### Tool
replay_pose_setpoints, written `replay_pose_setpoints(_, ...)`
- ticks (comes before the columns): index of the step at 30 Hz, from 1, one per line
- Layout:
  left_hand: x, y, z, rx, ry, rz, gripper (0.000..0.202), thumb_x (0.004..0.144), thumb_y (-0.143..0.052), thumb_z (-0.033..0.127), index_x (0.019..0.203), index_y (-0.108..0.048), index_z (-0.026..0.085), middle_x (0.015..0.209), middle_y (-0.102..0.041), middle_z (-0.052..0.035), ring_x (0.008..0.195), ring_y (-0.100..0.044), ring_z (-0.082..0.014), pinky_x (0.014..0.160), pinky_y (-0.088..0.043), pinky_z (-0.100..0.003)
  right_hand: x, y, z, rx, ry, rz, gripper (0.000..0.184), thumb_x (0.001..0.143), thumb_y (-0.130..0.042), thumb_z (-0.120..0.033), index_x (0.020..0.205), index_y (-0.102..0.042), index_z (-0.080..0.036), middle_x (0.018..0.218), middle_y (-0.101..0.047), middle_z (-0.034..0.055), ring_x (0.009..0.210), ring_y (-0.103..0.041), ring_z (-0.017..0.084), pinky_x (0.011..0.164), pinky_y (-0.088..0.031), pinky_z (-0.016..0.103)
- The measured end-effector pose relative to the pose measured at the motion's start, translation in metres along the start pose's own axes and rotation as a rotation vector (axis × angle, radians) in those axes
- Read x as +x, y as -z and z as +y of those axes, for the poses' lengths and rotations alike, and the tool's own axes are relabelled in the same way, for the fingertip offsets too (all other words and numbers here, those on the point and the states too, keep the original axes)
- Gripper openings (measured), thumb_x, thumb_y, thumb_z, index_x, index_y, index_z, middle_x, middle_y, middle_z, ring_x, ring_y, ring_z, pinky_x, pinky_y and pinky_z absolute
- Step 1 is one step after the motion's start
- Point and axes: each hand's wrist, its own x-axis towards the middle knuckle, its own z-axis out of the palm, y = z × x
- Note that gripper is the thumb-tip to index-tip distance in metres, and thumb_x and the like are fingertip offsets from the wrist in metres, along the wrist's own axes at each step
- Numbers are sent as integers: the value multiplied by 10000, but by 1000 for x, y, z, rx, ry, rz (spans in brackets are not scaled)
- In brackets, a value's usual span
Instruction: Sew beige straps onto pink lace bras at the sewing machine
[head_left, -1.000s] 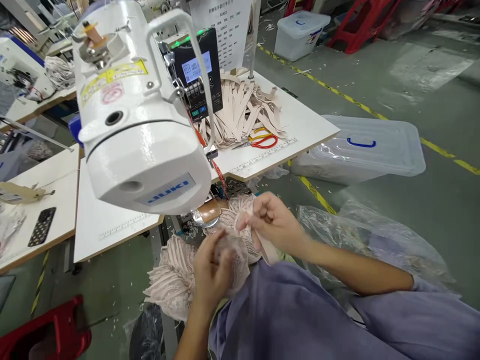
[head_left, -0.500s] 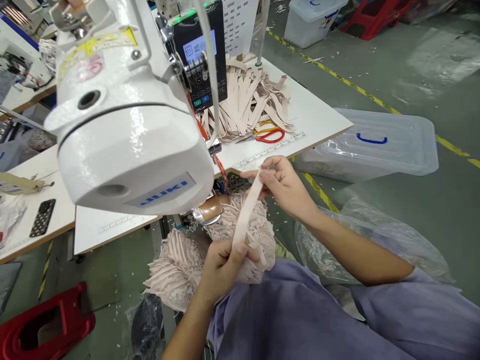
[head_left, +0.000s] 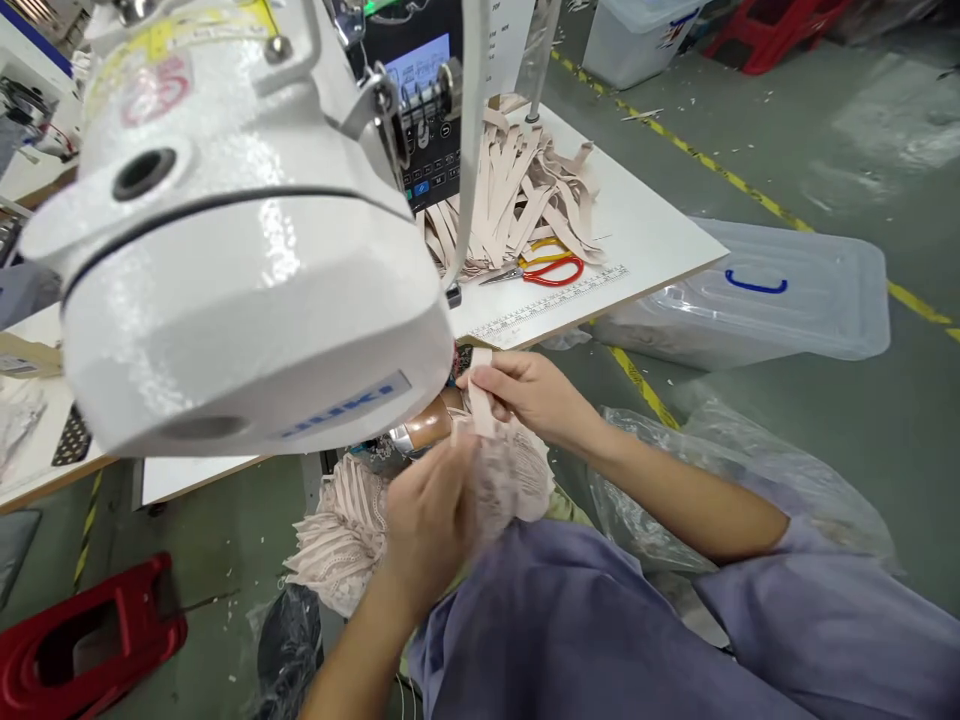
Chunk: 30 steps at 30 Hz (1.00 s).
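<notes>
A pale pink elastic strap runs between my two hands, just beside the sewing machine's arm end. My right hand pinches its upper part between thumb and fingers. Lower down, my left hand is closed at the strap's other end; motion smears its fingers. Behind and under the hands hangs a bundle of pale pink lace pieces, part of it blurred by the left hand. The white sewing machine head looms over them at the left, and its needle area is hidden from me.
On the white table lie a heap of beige straps and red-and-yellow-handled scissors. A lidded clear plastic box stands on the floor at the right, near a plastic bag. A red stool is at lower left.
Both hands have moved closer to the machine with the strap, the right one down and left, the left one up. The view has shifted, so the machine head looks larger.
</notes>
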Motion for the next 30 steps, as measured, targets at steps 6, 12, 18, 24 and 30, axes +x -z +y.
replay_pose_setpoints(6, -8, 7, -30, 498, 21, 343, 301, 946, -562, 219, 1204, -714, 237, 1183, -703, -107, 1106, -661, -220, 908, -513, -304, 31, -4, -11, -129, 62, -166, 192, 842, -678, -365, 876, -660, -177, 662, -646, -13, 618, -618, 128, 566, -494, 245)
replay_pose_setpoints(12, -4, 27, -30, 240, 234, 69, 336, 950, -555, 344, 1243, -698, 263, 1110, -739, -70, 984, -693, -213, 851, -527, -299, 46, -9, -20, -457, 263, -50, 147, 801, -672, -293, 782, -579, -181, 721, -623, -23, 699, -586, 140, 627, -435, 252)
replay_pose_setpoints(18, 1, 47, -52, 87, 262, -125, 439, 884, -644, 398, 1295, -673, 248, 901, -764, -52, 580, -616, -161, 623, -479, -250, 55, -14, -16, -620, 429, -26, 154, 865, -595, -323, 830, -606, -173, 933, -619, 31, 845, -583, 177, 755, -452, 306)
replay_pose_setpoints(24, 2, 44, -43, 93, 252, -178, 478, 944, -540, 381, 1402, -568, 247, 747, -714, -32, 557, -605, -172, 575, -428, -245, 62, -18, -3, -612, 560, -36, 93, 864, -579, -267, 840, -594, -178, 1061, -590, 56, 960, -573, 197, 838, -476, 333)
replay_pose_setpoints(30, 6, 39, -16, 167, 410, -217, 500, 994, -420, 395, 1449, -475, 197, 456, -362, 95, 388, -401, -132, 456, -258, -237, 60, -21, -7, -552, 545, -43, 78, 851, -573, -235, 882, -609, -173, 1069, -587, 64, 841, -560, 168, 790, -485, 342)
